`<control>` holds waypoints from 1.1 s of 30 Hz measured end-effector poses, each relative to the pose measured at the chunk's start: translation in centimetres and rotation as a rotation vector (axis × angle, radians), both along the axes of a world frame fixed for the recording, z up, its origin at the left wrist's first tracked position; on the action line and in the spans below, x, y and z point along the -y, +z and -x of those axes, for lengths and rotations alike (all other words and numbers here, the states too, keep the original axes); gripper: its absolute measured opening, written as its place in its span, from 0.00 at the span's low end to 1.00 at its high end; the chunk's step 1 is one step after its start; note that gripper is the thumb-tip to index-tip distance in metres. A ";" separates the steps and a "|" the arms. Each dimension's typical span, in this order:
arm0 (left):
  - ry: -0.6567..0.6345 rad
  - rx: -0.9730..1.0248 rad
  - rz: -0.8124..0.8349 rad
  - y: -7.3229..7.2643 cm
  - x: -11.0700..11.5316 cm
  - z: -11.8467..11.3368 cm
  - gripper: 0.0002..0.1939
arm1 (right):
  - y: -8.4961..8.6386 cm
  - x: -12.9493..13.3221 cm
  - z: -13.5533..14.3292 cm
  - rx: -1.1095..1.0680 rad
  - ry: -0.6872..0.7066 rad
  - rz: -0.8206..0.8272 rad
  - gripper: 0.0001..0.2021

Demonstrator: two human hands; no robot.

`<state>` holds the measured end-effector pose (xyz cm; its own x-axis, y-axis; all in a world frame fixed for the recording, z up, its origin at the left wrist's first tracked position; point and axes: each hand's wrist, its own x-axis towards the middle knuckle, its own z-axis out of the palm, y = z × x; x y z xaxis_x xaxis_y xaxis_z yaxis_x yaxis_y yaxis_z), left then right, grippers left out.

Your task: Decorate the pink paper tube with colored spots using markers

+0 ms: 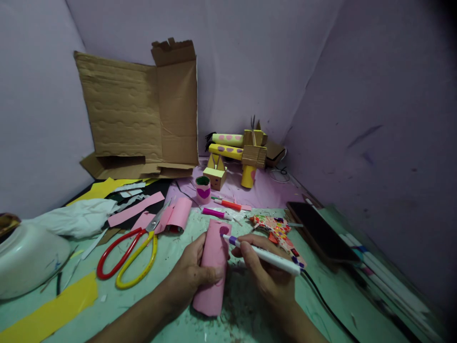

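My left hand point(200, 271) is closed around a pink paper tube point(213, 259), thumb across its front. Near the tube's upper end is a filled purple spot point(224, 230). In my right hand point(267, 267) I grip a white marker point(273, 258) with a purple collar, its tip at the spot's lower edge. A black cable seems to run from behind the marker's rear end; I cannot tell whether it is attached. Beyond the tube lie a magenta marker point(216, 214) and a red-orange marker point(228, 205).
Scissors point(155, 255) with red and yellow handles lie at left, by pink paper point(180, 214) and a white rounded container point(32, 257). Behind stand a cardboard box point(124, 109), a pink cup point(203, 190) and yellow spotted tubes point(226, 151). A phone point(321, 231) lies at right.
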<state>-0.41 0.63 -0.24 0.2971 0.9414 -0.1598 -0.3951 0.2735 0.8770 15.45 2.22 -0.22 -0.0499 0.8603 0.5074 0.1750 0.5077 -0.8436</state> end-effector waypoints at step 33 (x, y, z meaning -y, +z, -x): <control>0.015 0.139 0.123 -0.3 1.0 -0.8 0.44 | -0.7 -1.2 0.8 -0.663 0.475 0.688 0.26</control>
